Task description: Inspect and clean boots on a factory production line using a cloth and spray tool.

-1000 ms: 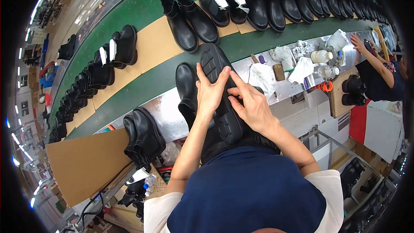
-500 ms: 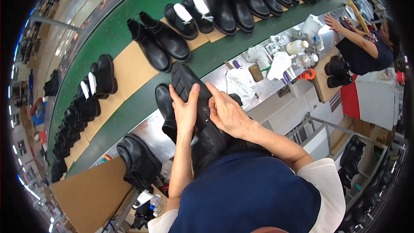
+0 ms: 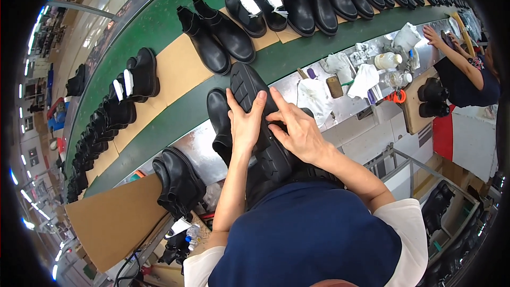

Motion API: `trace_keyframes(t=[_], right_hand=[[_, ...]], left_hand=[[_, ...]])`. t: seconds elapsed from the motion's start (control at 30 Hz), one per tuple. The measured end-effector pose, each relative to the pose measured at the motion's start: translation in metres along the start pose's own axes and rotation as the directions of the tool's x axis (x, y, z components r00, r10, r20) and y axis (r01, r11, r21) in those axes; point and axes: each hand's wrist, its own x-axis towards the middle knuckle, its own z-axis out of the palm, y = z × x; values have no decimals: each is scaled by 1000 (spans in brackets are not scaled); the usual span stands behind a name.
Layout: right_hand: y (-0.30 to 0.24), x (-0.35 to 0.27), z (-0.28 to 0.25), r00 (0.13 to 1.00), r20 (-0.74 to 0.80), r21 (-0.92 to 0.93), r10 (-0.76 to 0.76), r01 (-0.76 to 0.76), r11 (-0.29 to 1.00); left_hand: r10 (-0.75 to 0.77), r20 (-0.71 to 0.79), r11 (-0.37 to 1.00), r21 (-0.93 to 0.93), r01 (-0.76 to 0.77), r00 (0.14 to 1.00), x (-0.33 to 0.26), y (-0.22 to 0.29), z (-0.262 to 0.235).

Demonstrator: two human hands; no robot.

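Observation:
A black boot [image 3: 245,86] is held over my lap, its ridged sole turned up and its toe pointing away. My left hand [image 3: 245,127] grips it from the left, thumb and forefinger spread across the sole. On the other edge is my right hand [image 3: 304,134], forefinger stretched along the rim and thumb reaching onto the sole, the other fingers bent. Whether anything small sits under those fingers is hidden. Close by on the left, a second black boot [image 3: 218,114] rests at the metal bench edge [image 3: 199,146].
Beyond the bench, a green conveyor [image 3: 175,109] carries rows of black boots [image 3: 215,37] on cardboard. White cloths [image 3: 314,98], a brown block [image 3: 334,86] and bottles [image 3: 388,61] lie right. Another pair of boots [image 3: 180,178] stands lower left. A co-worker [image 3: 470,69] is at far right.
The whole view has shifted, so the bench and boots appear farther right. My right thumb has stretched out onto the sole. The same boot stays in my hands.

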Motion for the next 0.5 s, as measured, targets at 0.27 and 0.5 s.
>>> trace_keyframes(t=[0.27,0.5], right_hand=[[-1,3,8,988,28,-150,-150,152,977],[3,-9,5,1000,20,-2,23,-23,1000]], left_hand=[[-16,5,1000,17,16,1000,-1,-3,2],[0,25,1000,31,-1,1000,-5,4,5]])
